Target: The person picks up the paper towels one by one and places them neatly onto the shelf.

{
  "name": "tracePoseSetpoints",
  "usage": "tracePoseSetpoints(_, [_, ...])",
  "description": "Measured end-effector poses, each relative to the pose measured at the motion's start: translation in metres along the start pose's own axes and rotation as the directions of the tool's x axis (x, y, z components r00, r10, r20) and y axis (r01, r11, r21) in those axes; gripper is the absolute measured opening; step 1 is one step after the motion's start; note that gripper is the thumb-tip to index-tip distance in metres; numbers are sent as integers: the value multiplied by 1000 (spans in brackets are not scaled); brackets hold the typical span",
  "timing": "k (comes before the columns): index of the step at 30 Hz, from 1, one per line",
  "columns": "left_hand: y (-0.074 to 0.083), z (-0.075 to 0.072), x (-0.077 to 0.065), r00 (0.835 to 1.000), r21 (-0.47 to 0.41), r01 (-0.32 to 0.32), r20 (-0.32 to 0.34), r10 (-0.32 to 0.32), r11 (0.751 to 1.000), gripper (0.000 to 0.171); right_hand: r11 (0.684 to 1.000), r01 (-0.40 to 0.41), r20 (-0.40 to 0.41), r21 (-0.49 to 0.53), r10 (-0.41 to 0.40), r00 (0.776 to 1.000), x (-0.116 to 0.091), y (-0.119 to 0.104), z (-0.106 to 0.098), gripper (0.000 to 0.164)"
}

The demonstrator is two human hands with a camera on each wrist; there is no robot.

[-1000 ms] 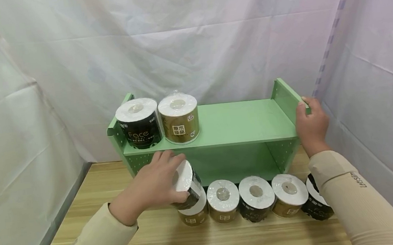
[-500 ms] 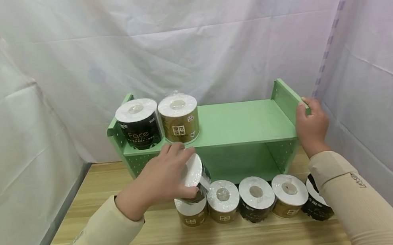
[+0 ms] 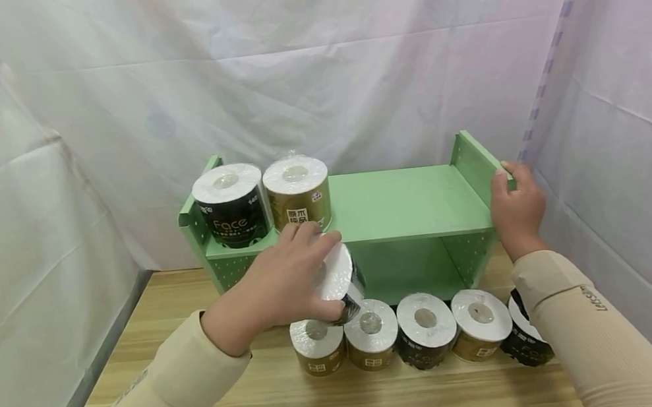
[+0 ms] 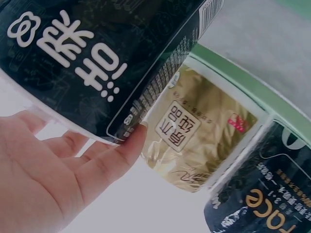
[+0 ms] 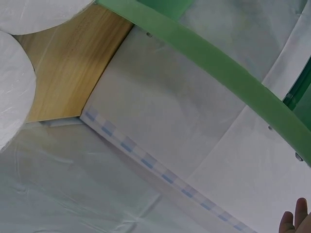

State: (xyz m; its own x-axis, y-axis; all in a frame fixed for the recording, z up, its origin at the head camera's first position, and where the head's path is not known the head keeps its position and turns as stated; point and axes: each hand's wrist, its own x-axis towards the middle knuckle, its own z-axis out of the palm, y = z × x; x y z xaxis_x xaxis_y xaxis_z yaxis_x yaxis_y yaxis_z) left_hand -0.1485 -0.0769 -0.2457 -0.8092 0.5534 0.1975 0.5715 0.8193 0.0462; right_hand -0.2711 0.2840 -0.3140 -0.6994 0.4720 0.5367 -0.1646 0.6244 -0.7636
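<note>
My left hand (image 3: pixel 286 277) grips a black-wrapped toilet paper roll (image 3: pixel 336 275), held tilted in the air before the green shelf's (image 3: pixel 406 202) front edge. In the left wrist view the dark wrapper (image 4: pixel 92 63) with white lettering fills the upper left, fingers curled at its rim. Behind it, a gold-wrapped roll (image 3: pixel 298 196) and another black roll (image 3: pixel 231 207) stand side by side on the upper board's left end. My right hand (image 3: pixel 518 206) holds the top of the shelf's right side panel. Only a few right fingertips (image 5: pixel 301 211) show in the right wrist view.
A row of rolls, gold (image 3: pixel 371 334) and black (image 3: pixel 425 329), stands on the wooden table (image 3: pixel 251 403) before the shelf. The right sleeve partly covers the rightmost black roll (image 3: pixel 525 342). White cloth (image 3: pixel 336 70) hangs behind and at both sides.
The left hand has carried the black roll up and to the right, from low over the leftmost gold roll to near the upper board's edge. My right hand stays where it was.
</note>
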Motion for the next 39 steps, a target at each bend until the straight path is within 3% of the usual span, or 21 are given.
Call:
tracePoseSetpoints(16, [13,-16,17,1000,38,-17,-9,17,999,83,1000,2,-6,7,-2,1000,0,-1,0,43])
tracePoseSetpoints(39, [22,-40,48,999,60,-16,33,14,998,85,1000,-12,-14,2,12,1000,-1,-4,0,43])
